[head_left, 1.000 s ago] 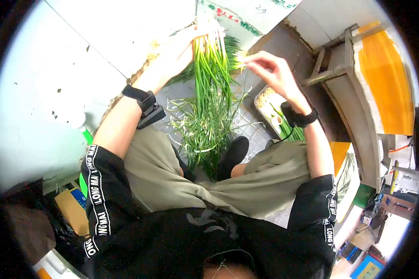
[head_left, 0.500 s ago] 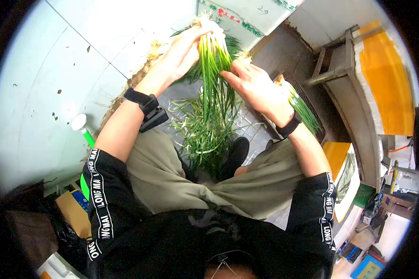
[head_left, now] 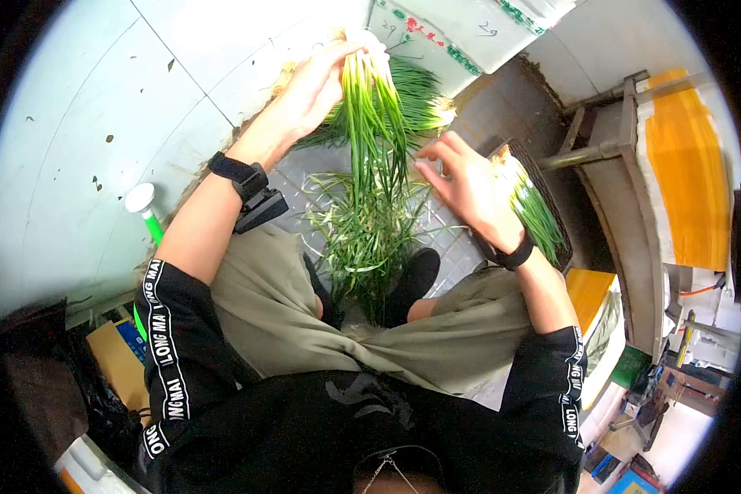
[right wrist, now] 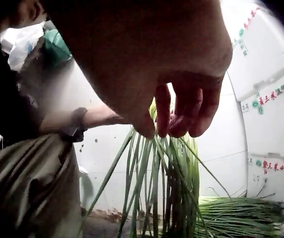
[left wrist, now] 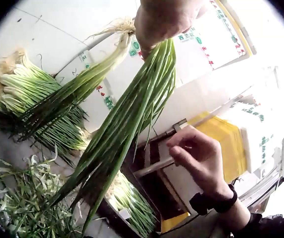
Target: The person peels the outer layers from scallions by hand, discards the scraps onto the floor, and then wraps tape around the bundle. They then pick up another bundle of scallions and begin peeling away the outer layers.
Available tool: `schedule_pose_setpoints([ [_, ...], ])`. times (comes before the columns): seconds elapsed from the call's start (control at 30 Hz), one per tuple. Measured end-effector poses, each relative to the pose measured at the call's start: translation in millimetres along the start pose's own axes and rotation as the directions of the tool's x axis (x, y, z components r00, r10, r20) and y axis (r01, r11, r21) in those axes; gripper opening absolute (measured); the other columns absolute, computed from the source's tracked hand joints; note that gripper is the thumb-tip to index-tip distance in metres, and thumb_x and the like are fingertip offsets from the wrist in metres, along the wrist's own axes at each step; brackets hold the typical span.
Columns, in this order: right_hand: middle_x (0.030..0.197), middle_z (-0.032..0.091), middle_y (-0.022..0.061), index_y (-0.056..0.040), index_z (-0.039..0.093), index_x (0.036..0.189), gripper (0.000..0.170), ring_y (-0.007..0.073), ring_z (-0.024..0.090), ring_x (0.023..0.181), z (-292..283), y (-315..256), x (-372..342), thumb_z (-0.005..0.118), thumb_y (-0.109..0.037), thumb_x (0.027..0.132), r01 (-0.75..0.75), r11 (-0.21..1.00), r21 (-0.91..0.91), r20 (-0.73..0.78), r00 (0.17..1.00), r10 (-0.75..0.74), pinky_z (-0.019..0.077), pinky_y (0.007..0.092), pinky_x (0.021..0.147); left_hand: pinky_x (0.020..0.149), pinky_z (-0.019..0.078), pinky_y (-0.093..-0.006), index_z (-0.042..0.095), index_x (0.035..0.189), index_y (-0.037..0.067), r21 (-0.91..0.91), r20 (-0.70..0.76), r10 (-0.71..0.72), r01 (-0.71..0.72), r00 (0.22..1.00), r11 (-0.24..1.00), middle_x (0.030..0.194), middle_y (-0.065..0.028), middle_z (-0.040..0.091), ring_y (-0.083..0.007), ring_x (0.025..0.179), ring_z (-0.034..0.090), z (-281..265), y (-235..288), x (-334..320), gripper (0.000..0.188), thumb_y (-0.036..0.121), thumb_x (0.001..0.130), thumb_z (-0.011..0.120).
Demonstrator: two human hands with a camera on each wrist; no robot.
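My left hand (head_left: 317,86) grips a bunch of green onions (head_left: 372,103) near its white root ends, raised in front of me. The long green leaves hang straight down from it. In the left wrist view, pale roots (left wrist: 124,26) stick out beside the fist, and part of the bunch splays to the left. To the right of the hanging leaves is my right hand (head_left: 469,185), fingers loosely bent and nothing between them. In the right wrist view, its fingertips (right wrist: 179,130) overlap the leaves.
A pile of loose leaf trimmings (head_left: 362,235) covers the floor between my shoes. More green onions (head_left: 420,99) lie behind, by the wall and white foam boxes (head_left: 469,37). At my right a dark basket (head_left: 549,185) holds green onions. A metal-framed stand (head_left: 609,148) is beyond it.
My right hand moved in from the right to the hanging leaves, then drew back a little to the right and down. The left hand kept its grip on the bunch.
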State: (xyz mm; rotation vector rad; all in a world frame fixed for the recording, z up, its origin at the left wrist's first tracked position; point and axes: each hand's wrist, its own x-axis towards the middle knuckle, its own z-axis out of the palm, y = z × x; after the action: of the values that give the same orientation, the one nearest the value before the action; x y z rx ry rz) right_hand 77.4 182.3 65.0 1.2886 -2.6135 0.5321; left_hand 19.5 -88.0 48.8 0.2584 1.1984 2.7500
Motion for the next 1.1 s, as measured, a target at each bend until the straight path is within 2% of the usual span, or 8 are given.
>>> schedule_pose_setpoints([
  [0.07, 0.084, 0.062, 0.0082, -0.0050, 0.067, 0.092, 0.017, 0.0199, 0.062, 0.066, 1.7, -0.9, 9.2, 0.076, -0.017, 0.084, -0.302, 0.914, 0.270, -0.012, 0.948, 0.317, 0.0517, 0.0314, 0.062, 0.092, 0.0529, -0.0324, 0.060, 0.118, -0.003, 0.012, 0.001, -0.010, 0.010, 1.000, 1.000, 0.108, -0.0107, 0.068, -0.0186, 0.100, 0.066, 3.4, 0.9, -0.8, 0.029, 0.020, 0.100, 0.056],
  [0.1, 0.079, 0.065, 0.0085, -0.0037, 0.069, 0.088, 0.019, 0.0173, 0.061, 0.062, 9.3, 1.3, 13.1, 0.077, -0.020, 0.085, -0.326, 0.875, 0.356, -0.083, 0.922, 0.378, 0.0509, 0.0301, 0.061, 0.093, 0.0524, -0.0329, 0.060, 0.117, -0.003, 0.006, -0.036, -0.024, 0.024, 0.999, 1.000, 0.109, -0.0107, 0.068, -0.0187, 0.100, 0.066, 7.5, 1.3, -1.7, 0.030, 0.021, 0.100, 0.055],
  [0.2, 0.078, 0.067, 0.0088, -0.0034, 0.071, 0.088, 0.020, 0.0165, 0.062, 0.064, 21.7, 4.5, 21.4, 0.078, -0.022, 0.084, -0.404, 0.806, 0.433, -0.073, 0.875, 0.478, 0.0509, 0.0301, 0.062, 0.095, 0.0513, -0.0341, 0.060, 0.117, -0.003, 0.018, -0.045, -0.042, 0.043, 0.998, 0.999, 0.110, -0.0110, 0.067, -0.0191, 0.102, 0.065, 18.1, 1.7, -3.1, 0.030, 0.022, 0.100, 0.054],
  [0.5, 0.077, 0.067, 0.0077, -0.0035, 0.071, 0.088, 0.018, 0.0163, 0.062, 0.064, 33.9, 12.0, 27.7, 0.076, -0.021, 0.086, -0.423, 0.825, 0.374, -0.182, 0.839, 0.513, 0.0512, 0.0305, 0.063, 0.101, 0.0478, -0.0348, 0.060, 0.117, -0.001, 0.069, -0.013, -0.031, 0.032, 0.999, 0.997, 0.115, -0.0122, 0.065, -0.0204, 0.111, 0.062, 28.6, 2.8, -5.8, 0.031, 0.024, 0.101, 0.052],
  [0.6, 0.076, 0.068, 0.0046, -0.0037, 0.072, 0.091, 0.016, 0.0120, 0.061, 0.065, 36.6, 14.9, 24.3, 0.076, -0.019, 0.086, -0.419, 0.769, 0.483, -0.138, 0.831, 0.539, 0.0505, 0.0285, 0.061, 0.103, 0.0469, -0.0352, 0.058, 0.119, -0.001, 0.061, -0.024, -0.027, 0.028, 0.999, 0.998, 0.118, -0.0121, 0.064, -0.0205, 0.112, 0.061, 26.6, 1.8, -5.5, 0.032, 0.024, 0.101, 0.051],
  [0.67, 0.076, 0.068, 0.0010, -0.0041, 0.072, 0.093, 0.015, 0.0078, 0.060, 0.064, 42.6, 20.8, 20.7, 0.076, -0.018, 0.087, -0.414, 0.645, 0.643, -0.042, 0.821, 0.569, 0.0497, 0.0263, 0.059, 0.104, 0.0462, -0.0354, 0.056, 0.123, -0.002, 0.061, -0.020, -0.013, 0.014, 1.000, 0.998, 0.121, -0.0128, 0.063, -0.0212, 0.115, 0.060, 24.0, 1.8, -5.8, 0.034, 0.024, 0.101, 0.051],
  [0.87, 0.077, 0.068, -0.0004, -0.0038, 0.072, 0.095, 0.014, 0.0057, 0.060, 0.062, 40.6, 21.8, 19.6, 0.073, -0.017, 0.091, -0.422, 0.466, 0.778, 0.121, 0.828, 0.547, 0.0490, 0.0218, 0.059, 0.108, 0.0443, -0.0375, 0.049, 0.134, -0.005, 0.092, -0.035, -0.036, 0.039, 0.999, 0.995, 0.131, -0.0172, 0.060, -0.0246, 0.123, 0.057, 19.9, -0.2, -5.2, 0.043, 0.024, 0.101, 0.053],
  [1.1, 0.084, 0.068, -0.0010, -0.0019, 0.071, 0.099, 0.012, 0.0054, 0.061, 0.066, 35.3, 19.5, 19.9, 0.070, -0.012, 0.094, -0.404, 0.388, 0.828, 0.196, 0.859, 0.473, 0.0477, 0.0199, 0.060, 0.108, 0.0453, -0.0400, 0.040, 0.140, -0.006, 0.070, -0.070, -0.053, 0.058, 0.996, 0.996, 0.133, -0.0202, 0.058, -0.0265, 0.127, 0.056, 14.5, -3.6, -1.9, 0.049, 0.020, 0.101, 0.053],
])
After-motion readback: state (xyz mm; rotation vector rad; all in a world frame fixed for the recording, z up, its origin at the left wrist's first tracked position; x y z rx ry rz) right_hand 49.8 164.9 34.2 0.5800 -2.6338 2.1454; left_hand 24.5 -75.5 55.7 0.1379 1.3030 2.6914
